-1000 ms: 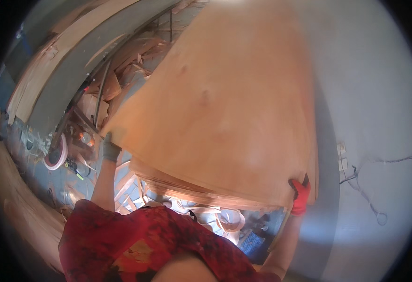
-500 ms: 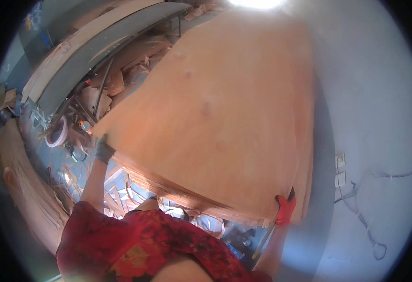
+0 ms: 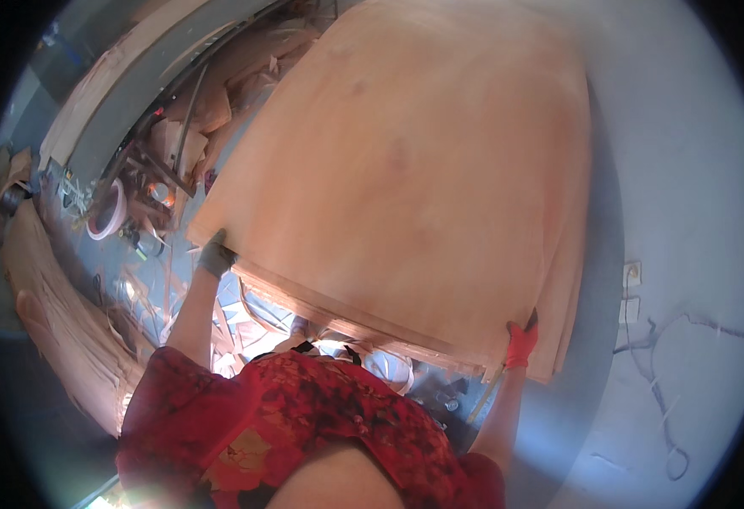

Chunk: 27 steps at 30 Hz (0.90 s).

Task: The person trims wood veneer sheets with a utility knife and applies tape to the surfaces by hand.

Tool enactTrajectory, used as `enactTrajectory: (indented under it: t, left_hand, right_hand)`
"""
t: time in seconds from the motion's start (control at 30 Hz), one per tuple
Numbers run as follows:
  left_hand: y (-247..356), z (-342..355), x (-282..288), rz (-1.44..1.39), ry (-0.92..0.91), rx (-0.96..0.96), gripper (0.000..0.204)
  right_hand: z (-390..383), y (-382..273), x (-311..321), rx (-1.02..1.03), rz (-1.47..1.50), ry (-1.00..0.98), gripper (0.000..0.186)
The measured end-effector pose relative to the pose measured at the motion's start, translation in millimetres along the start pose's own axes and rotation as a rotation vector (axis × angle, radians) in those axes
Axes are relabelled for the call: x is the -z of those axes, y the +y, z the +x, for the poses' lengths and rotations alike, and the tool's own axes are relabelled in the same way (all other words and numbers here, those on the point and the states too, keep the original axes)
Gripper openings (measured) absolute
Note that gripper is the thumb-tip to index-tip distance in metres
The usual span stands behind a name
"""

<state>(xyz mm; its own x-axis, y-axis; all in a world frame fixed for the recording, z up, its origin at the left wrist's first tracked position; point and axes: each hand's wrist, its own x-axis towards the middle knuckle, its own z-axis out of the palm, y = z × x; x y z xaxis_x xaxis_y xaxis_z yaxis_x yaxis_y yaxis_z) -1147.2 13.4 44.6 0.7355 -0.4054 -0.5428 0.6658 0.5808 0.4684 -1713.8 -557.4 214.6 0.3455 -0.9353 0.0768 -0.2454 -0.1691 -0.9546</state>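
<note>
A broad, thin sheet of reddish-tan wood veneer lies on top of a stack of similar sheets in front of me. My left hand, in a grey glove, pinches the sheet's near left corner. At the near right edge, my right hand, in a red glove with dark fingertips, has its fingers closed on the sheet. A thin wooden stick slants down beside my right hand; whether the hand holds it too I cannot tell. Both hands' undersides are hidden.
A pale wall with sockets and a hanging cord rises at the right. Veneer scraps litter the floor. At the left are a pink-rimmed basin, a bundle of veneer and a long bench.
The view has shifted, so most of the scene sits further right and higher. Both hands keep their grip at the sheet's near corners, the right one slightly farther forward.
</note>
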Motion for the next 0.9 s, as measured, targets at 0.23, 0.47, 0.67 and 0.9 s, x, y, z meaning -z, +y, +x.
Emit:
enactTrajectory:
  t: [0.23, 0.47, 0.67, 0.9]
  left_hand:
    - [-3, 3, 2, 0.062, 0.155, 0.056, 0.038]
    - [-13, 3, -2, 0.038, 0.182, 0.031, 0.038]
    - [-21, 12, 1, 0.059, 0.223, 0.023, 0.038]
    - [-23, -3, -3, 0.126, 0.092, -0.023, 0.033]
  right_hand:
    - [16, 30, -13, -0.108, -0.086, 0.010, 0.079]
    - [17, 42, -8, -0.054, -0.175, 0.031, 0.078]
    - [19, 46, -2, -0.006, -0.248, 0.041, 0.080]
    - [2, 13, -26, -0.063, -0.197, 0.022, 0.085]
